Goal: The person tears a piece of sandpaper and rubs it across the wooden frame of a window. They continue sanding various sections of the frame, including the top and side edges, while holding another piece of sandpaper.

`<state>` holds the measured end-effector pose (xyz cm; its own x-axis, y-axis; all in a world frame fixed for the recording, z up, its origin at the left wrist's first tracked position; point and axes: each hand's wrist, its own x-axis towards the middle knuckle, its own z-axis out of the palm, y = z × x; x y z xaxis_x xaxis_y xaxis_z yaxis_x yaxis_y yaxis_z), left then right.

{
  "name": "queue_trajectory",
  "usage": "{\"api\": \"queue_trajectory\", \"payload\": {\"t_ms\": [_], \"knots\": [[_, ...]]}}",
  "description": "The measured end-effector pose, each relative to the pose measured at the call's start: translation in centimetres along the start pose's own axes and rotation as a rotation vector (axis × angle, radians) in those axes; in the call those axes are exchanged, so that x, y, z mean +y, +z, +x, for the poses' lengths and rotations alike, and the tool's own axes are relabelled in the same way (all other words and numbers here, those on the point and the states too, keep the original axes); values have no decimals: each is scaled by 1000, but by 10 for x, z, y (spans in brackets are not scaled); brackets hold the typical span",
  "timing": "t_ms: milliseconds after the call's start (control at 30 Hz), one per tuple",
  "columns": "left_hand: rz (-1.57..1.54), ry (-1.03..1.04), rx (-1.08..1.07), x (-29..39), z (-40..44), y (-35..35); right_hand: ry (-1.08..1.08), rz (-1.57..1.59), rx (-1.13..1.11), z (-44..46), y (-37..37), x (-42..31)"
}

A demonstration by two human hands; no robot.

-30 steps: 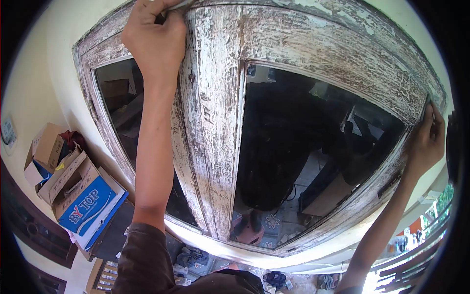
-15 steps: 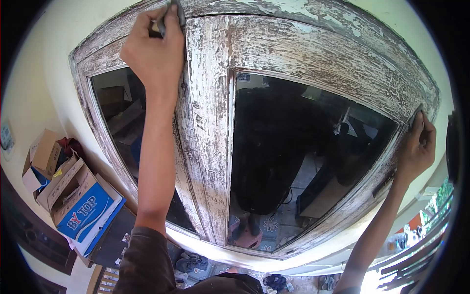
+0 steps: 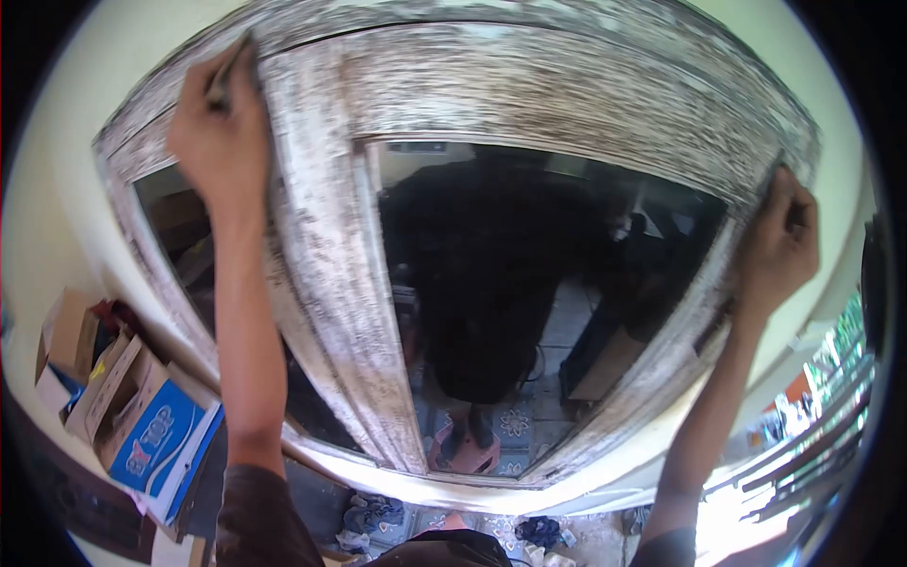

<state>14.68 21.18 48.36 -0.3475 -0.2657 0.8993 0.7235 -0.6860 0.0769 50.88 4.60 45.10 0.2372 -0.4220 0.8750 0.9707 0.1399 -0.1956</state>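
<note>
A wooden window frame [image 3: 321,170] with worn, flaking white paint fills the middle of my view, around dark glass [image 3: 491,283]. My left hand [image 3: 222,142] is raised to the frame's top left part. Its fingers pinch a folded greyish piece that looks like sandpaper [image 3: 222,83]. At the upper right corner, my right hand [image 3: 782,241] has its fingers closed against the frame's side. A small dark edge shows at its fingertips, too little to name. A second, narrower pane [image 3: 179,227] lies partly behind my left forearm.
Cardboard boxes, one blue and white [image 3: 156,439], stand at the lower left by the cream wall [image 3: 80,198]. Crumpled dark cloth [image 3: 539,531] lies on the patterned floor below. Slats [image 3: 803,482] with bright light between them are at the right.
The window and both hands have shifted left in my view, the right side also upward. Both hands keep about the same places on the frame. The picture is more blurred.
</note>
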Motion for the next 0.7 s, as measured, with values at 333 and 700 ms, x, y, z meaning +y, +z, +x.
{"api": "queue_trajectory", "payload": {"t_ms": [333, 700], "knots": [[64, 23, -62, -10, -1, -3, -153, -27, -79, 6, -10, 2], [-208, -225, -102, -16, -76, -29, -266, -191, -211, -26, -52, 12]]}}
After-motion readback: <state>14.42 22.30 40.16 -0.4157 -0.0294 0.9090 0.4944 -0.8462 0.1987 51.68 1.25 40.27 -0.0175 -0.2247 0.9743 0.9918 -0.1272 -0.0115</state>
